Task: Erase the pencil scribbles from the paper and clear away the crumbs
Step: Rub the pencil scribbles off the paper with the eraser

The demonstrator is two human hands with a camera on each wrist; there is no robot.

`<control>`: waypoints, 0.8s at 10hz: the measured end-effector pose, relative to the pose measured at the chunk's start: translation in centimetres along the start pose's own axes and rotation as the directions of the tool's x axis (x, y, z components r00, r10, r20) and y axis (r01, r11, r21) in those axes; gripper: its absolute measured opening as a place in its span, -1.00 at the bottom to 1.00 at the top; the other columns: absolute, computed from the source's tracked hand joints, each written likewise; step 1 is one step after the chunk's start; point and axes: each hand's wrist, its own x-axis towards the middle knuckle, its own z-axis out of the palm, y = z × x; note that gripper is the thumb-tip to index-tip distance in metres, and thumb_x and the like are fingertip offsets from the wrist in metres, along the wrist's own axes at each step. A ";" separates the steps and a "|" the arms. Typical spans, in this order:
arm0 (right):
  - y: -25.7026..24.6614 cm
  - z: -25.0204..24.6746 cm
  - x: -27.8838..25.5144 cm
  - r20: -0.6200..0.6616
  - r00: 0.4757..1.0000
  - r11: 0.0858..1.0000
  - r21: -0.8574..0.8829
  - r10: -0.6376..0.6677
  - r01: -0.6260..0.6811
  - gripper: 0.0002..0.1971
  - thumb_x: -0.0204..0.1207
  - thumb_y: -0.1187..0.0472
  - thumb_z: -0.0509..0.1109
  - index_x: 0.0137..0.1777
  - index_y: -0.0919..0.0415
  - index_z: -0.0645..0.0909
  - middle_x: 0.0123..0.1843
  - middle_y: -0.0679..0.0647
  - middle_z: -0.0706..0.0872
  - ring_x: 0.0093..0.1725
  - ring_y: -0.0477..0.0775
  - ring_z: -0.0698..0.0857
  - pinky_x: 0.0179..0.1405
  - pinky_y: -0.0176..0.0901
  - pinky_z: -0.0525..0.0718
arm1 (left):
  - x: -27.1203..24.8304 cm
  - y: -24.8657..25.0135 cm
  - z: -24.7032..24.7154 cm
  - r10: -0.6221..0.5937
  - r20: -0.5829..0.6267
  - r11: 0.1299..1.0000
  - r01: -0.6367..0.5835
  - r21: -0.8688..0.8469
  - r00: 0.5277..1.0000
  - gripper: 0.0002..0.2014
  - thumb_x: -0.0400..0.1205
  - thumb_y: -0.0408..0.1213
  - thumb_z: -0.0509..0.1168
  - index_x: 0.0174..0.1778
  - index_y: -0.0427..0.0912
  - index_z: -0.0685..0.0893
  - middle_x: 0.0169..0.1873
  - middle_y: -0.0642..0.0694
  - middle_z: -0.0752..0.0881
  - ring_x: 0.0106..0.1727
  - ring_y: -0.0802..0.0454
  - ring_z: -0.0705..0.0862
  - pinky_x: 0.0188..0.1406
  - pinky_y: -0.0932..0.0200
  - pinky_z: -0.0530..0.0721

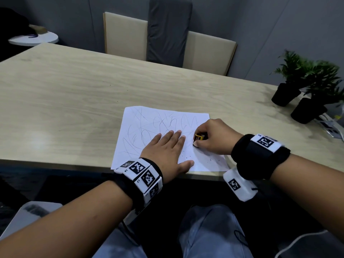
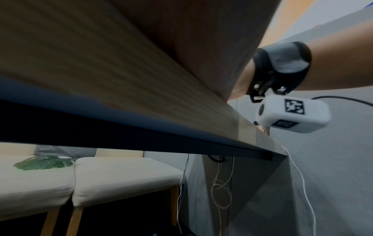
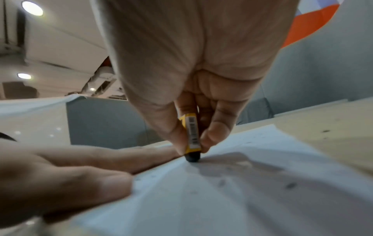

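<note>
Right wrist view shows your eraser (image 3: 192, 140) pinched upright in your right hand (image 3: 193, 63), dark tip pressed on the paper (image 3: 252, 183) at lower centre; your left hand (image 1: 167, 148) lies flat, fingers straight, pinning the sheet to the counter (image 1: 65, 94).

One sheet of paper (image 1: 163, 116) on bench (image 1: 65, 94). One eraser (image 3: 193, 137), yellow sleeve, dark tip. Two hands: left hand (image 1: 167, 151), right hand (image 1: 214, 136). Two wristbands with printed markers, one per wrist. Two potted plants (image 1: 305, 86) in black pots at bench's far right. Two beige chair backs (image 1: 126, 36) behind bench. Dark eraser crumbs (image 1: 188, 156) on paper near front edge: several, too small to count.
</note>
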 end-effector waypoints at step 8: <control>-0.7 0.9 -1.5 0.092 0.988 0.992 0.019 -0.123 0.122 -0.91 0.41 0.17 0.45 -0.17 0.11 0.78 -0.29 -0.02 0.78 -0.26 -0.10 0.68 -0.22 -0.18 0.66 | -0.1 -0.1 -0.2 0.014 0.008 1.000 -0.014 0.006 1.000 -0.19 0.67 0.34 -0.16 0.74 -0.03 -0.19 0.72 0.06 -0.26 0.71 0.11 -0.28 0.68 -0.01 -0.27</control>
